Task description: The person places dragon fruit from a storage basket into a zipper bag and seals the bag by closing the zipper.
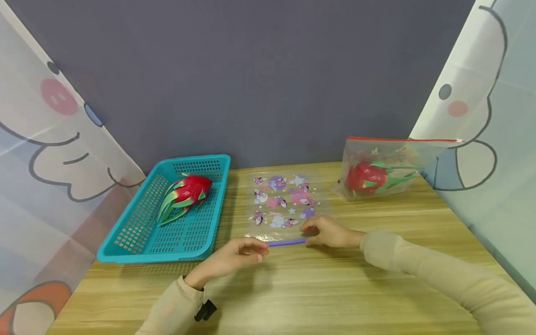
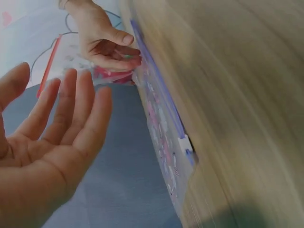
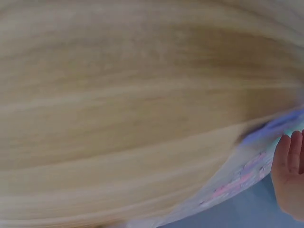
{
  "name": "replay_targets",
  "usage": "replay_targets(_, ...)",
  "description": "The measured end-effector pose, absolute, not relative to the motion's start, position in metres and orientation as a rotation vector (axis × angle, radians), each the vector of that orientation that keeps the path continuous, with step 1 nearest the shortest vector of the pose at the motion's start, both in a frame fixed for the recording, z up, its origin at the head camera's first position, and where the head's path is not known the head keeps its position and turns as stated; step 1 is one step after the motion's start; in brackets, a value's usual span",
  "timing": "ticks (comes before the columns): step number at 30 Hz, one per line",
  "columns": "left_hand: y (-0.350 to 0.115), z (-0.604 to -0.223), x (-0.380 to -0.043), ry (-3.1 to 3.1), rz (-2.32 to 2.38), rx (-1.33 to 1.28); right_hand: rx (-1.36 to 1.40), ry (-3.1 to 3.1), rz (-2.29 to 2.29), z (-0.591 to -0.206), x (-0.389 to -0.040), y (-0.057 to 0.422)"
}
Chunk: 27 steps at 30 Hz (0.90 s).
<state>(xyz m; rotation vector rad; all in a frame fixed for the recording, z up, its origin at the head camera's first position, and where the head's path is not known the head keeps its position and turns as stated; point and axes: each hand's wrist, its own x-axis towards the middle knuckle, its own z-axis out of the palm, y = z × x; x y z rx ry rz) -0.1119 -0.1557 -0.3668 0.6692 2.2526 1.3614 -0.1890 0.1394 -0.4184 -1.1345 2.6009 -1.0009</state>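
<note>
A clear zip bag (image 1: pixel 279 204) printed with pink and purple pictures lies flat on the table, its purple zip strip (image 1: pixel 286 242) along the near edge. At the left end of that strip is my left hand (image 1: pixel 239 253), its fingers loosely bent and nothing in them; in the left wrist view a white slider (image 2: pixel 185 144) sits on the strip. My right hand (image 1: pixel 328 231) is over the strip's right end, fingers relaxed, close to or touching the bag. Part of a hand (image 3: pixel 289 178) shows beside the bag in the right wrist view.
A turquoise basket (image 1: pixel 224 195) at the left contains a red and green dragon fruit (image 1: pixel 189 191). At the back right stands a clear bag with a red zip (image 1: pixel 404 139), a second dragon fruit (image 1: pixel 366 177) inside. A dark grey panel (image 1: pixel 268 83) rises behind the table.
</note>
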Motion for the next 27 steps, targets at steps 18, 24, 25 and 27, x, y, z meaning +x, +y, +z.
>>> replay_targets(18, -0.159, -0.381, -0.108, 2.857, 0.926, 0.704, -1.145, 2.634, -0.977, -0.427, -0.195, 0.137)
replay_targets(24, -0.161, -0.382, -0.108, 2.84, 0.941, 0.691, -1.122, 2.635, -1.001, -0.428, -0.196, 0.137)
replay_targets(25, -0.162, -0.382, -0.108, 2.841, 0.94, 0.686, -1.13, 2.647, -0.993, -0.429, -0.197, 0.137)
replay_targets(27, -0.164, -0.383, -0.108, 2.846, 0.934, 0.682, -1.147, 2.674, -0.97, -0.43, -0.197, 0.136)
